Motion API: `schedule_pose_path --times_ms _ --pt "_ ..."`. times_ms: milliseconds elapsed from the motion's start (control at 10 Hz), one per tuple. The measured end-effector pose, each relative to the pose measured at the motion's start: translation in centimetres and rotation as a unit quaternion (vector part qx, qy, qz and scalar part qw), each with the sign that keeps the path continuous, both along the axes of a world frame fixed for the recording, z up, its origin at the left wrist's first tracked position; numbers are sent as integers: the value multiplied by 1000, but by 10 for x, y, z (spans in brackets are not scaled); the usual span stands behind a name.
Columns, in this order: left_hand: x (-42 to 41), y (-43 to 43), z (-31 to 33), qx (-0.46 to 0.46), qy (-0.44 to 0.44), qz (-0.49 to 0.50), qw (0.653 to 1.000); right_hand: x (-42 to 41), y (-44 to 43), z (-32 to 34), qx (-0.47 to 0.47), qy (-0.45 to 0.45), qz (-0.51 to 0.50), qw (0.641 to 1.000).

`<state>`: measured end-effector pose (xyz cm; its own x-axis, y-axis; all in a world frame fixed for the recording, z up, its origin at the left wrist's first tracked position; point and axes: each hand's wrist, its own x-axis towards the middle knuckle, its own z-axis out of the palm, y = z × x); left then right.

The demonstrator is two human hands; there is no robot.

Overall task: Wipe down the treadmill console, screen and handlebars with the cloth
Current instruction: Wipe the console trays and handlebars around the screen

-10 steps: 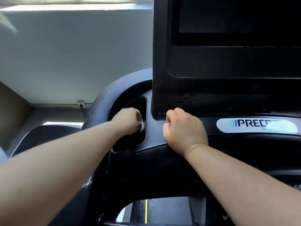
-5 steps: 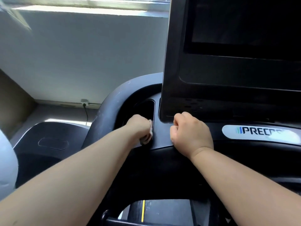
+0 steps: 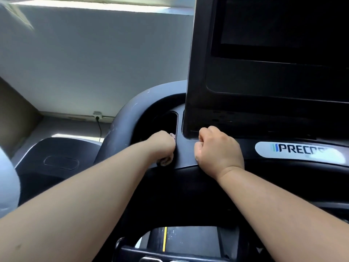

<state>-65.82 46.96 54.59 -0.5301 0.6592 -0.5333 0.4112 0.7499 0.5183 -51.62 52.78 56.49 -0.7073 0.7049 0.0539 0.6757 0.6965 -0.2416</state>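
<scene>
At the far left edge a pale rounded shape (image 3: 7, 186) shows only in part; what it is cannot be told. Beside it lies the dark base of a neighbouring machine (image 3: 56, 161), and behind that a wall socket (image 3: 97, 114) with a black cable hanging from it sits low on the grey wall (image 3: 85, 63).

The treadmill's curved handlebar (image 3: 128, 120), black and scuffed with pale marks, arches up along the console's left edge. Just inside it a deep oval pocket (image 3: 168, 121) is sunk into the console (image 3: 187, 156).

The left hand (image 3: 162, 146) is at the pocket's right rim, near its lower end, with the fingers curled tight round the cloth (image 3: 166, 161). The cloth is bunched inside the fist, so only small pinkish bits show, one under the hand and one at the top of the knuckles, against the rim.

The right hand (image 3: 217, 150) rests on the console just beside it, the two hands apart. It is a closed fist, knuckles forward, and nothing is seen in it. It sits directly below the lower left corner of the screen housing (image 3: 264, 103).

The dark screen (image 3: 283, 25) fills the upper right. A silver logo badge (image 3: 300, 152) lies on the console towards its right edge, partly washed out by glare.

Below the console's near edge the tread belt (image 3: 188, 241) shows with a yellow stripe (image 3: 165, 239).
</scene>
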Motion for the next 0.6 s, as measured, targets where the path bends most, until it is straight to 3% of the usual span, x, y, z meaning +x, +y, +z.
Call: schedule_pose_path --times_ms 100,200,300,400,500,600 --pt "-9 -21 2 -110 -42 -173 978 1 -2 1 0 2 -5 1000" --pt "-18 -21 14 -188 -8 -245 951 0 -3 1 0 6 -8 1000" --pt "-32 -16 29 -292 37 -348 890 0 -3 0 2 8 -8 1000" --pt "-44 -8 20 -233 120 -319 911 0 -3 -1 9 9 -4 1000" --pt "-46 5 -9 12 272 -208 939 -1 -1 0 10 5 -3 1000" --pt "-43 4 -36 6 322 -266 909 0 -1 -1 8 5 -3 1000"
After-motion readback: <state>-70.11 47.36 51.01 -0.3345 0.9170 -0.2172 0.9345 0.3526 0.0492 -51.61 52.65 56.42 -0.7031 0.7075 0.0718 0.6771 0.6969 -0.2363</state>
